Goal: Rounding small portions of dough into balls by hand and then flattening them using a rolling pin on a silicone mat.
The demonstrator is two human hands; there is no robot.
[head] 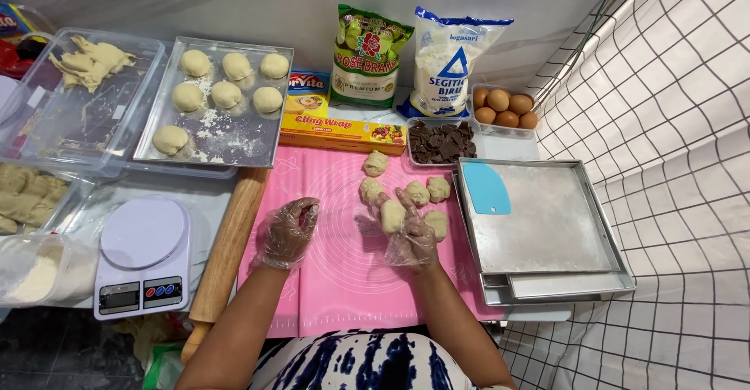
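1. My right hand [410, 238], in a clear plastic glove, was closed round a dough piece [391, 215] over the pink mat [336, 281], fingers wrapped on it from below and the side.
2. My left hand [287, 232], gloved too, hovered over the mat's left part with fingers curled loosely and apart; it held nothing that I could see.
3. Five more dough lumps [416, 192] lay on the mat around the held piece, one set apart nearer the wrap box [332, 130].
4. A rolling pin [228, 253] lay along the mat's left edge, just beside the scale [143, 257].
5. Right of the mat sat stacked metal trays [547, 234], with a blue scraper [486, 188] on the top one.
6. Behind the mat I saw a tray of seven dough balls [226, 93], a tub of chocolate chunks [441, 142], eggs [504, 107] and two flour bags [414, 58].
7. At far left, clear tubs [47, 117] held dough scraps.
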